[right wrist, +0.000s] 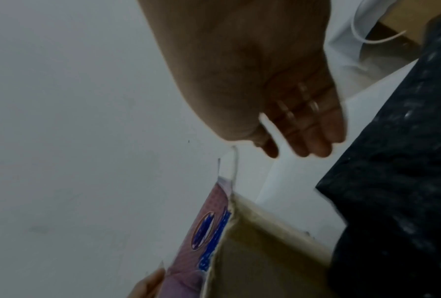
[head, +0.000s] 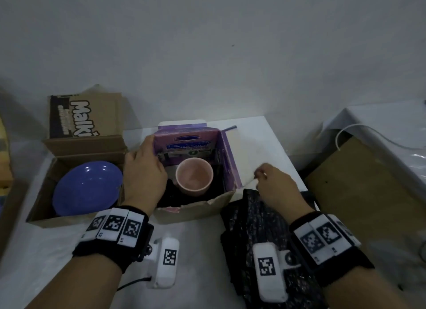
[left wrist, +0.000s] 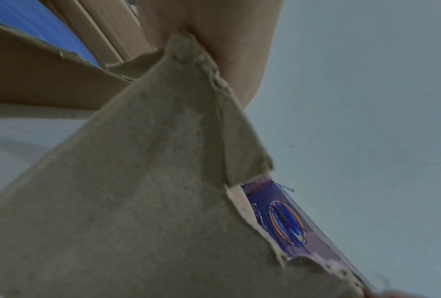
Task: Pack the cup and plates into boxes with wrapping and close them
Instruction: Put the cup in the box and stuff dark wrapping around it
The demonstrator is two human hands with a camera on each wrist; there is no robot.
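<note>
Cup (head: 194,176) upright inside purple box (head: 227,156), on dark wrapping. Left hand (head: 145,170) grips box's left wall, steadying it. Right hand (head: 274,182), right of box, pinches thin clear strip at its corner, probably tape. Blue plates (head: 86,187) left of box in brown carton (head: 43,207), unwrapped.

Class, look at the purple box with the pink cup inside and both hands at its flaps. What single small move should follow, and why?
Probably fold the right flap inward over the pink cup. The cup already sits in the purple box, the left hand grips the left wall to steady it, and the right hand pinches a thin strip at that flap's corner; all flaps stand open.
</note>
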